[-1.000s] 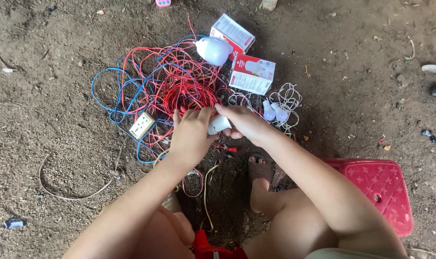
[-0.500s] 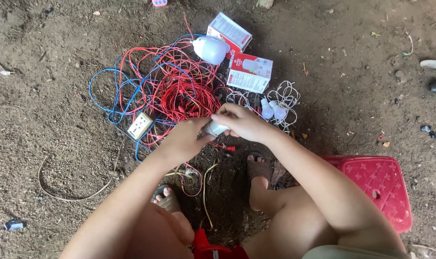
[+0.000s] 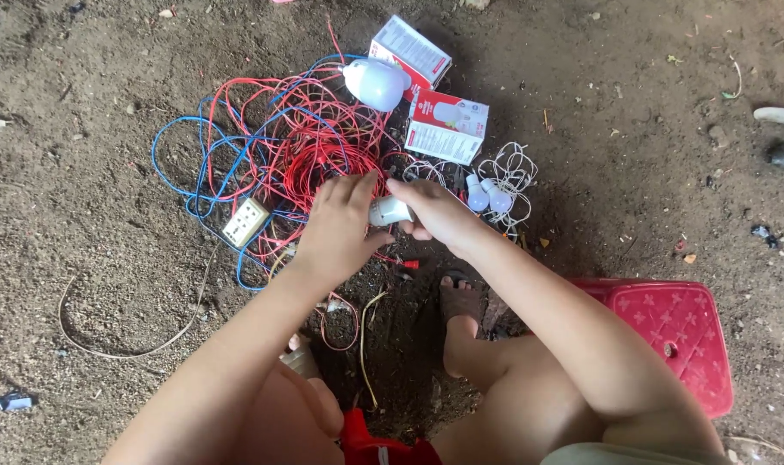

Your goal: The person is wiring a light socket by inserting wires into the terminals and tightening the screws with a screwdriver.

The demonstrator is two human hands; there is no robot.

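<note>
Two bare hands meet over a tangle of thin red and blue wires [image 3: 271,146] that lies spread on the dirt ground [image 3: 90,258], and every place below is told from that tangle. The left hand [image 3: 339,231] sits at the tangle's near right edge, palm down, fingers stretched forward and slightly fanned, its fingertips [image 3: 357,182] resting on the red strands; its thumb side presses against a small white cylindrical part [image 3: 388,211]. The right hand [image 3: 439,215] is just to the right of the tangle, fingers curled round the other end of that white part, so the piece is held between both hands at the tangle's near right corner. How tightly the left thumb closes on it cannot be told, since the part hides it.

Within the tangle's near left portion lies a cream square switch plate [image 3: 245,222], flat among blue loops. At the tangle's far right edge rests a large white light bulb [image 3: 375,83], and just beyond it two red-and-white cardboard boxes [image 3: 448,127] lie side by side. To the right of the tangle, past the right hand, two small white bulbs [image 3: 488,195] sit in a nest of white wire [image 3: 514,172]. Nearer the person than the tangle, a foot in a sandal [image 3: 459,303] is planted on the soil, and well to the near right stands a red plastic stool [image 3: 668,331]. A loose beige cord [image 3: 108,344] curves on the ground at the tangle's near left.
</note>
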